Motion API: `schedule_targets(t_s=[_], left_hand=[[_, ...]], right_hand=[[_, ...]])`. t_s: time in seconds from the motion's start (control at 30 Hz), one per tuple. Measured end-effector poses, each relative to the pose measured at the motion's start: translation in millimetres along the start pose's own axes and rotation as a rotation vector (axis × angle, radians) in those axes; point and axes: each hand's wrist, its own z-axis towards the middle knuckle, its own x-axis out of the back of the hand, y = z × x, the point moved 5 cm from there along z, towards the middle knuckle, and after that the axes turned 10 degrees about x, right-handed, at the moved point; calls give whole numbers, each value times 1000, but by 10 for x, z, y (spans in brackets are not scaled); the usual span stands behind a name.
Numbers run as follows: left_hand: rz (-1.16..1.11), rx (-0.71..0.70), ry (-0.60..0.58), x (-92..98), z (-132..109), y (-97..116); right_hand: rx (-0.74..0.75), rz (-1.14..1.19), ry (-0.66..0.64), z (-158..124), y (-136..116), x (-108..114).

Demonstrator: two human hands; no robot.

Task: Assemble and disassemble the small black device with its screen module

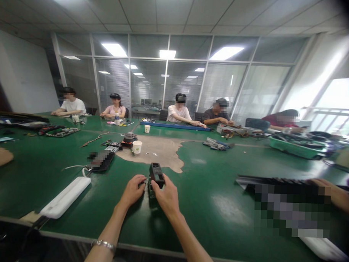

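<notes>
On the green table in front of me stands a black boxy device point(156, 173) with rectangular openings in its upper face. A dark greenish part shows along its lower left side. My right hand point(168, 195) grips the device from the right, thumb across its near face and fingers behind it. Close by on the left, my left hand point(134, 191) rests on the table with curled fingers, its fingertips by the device's left side. Whatever those fingertips may pinch is too small to make out. A metal bracelet point(104, 244) circles my left wrist.
A white power strip point(66, 198) and a dark device point(101, 159) lie to the left. Beyond stand paper cups point(137, 147) on a bare brownish patch point(162, 149). Gloves point(218, 144) and a green basket point(300, 148) sit at right. Co-workers' hands are at both sides.
</notes>
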Motion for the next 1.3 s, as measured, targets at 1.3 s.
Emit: schedule_targets(t_s=[1.3], left_hand=[[-12, -2, 29, 40, -9, 8]], right_hand=[[-37, -240, -45, -352, 817, 113]])
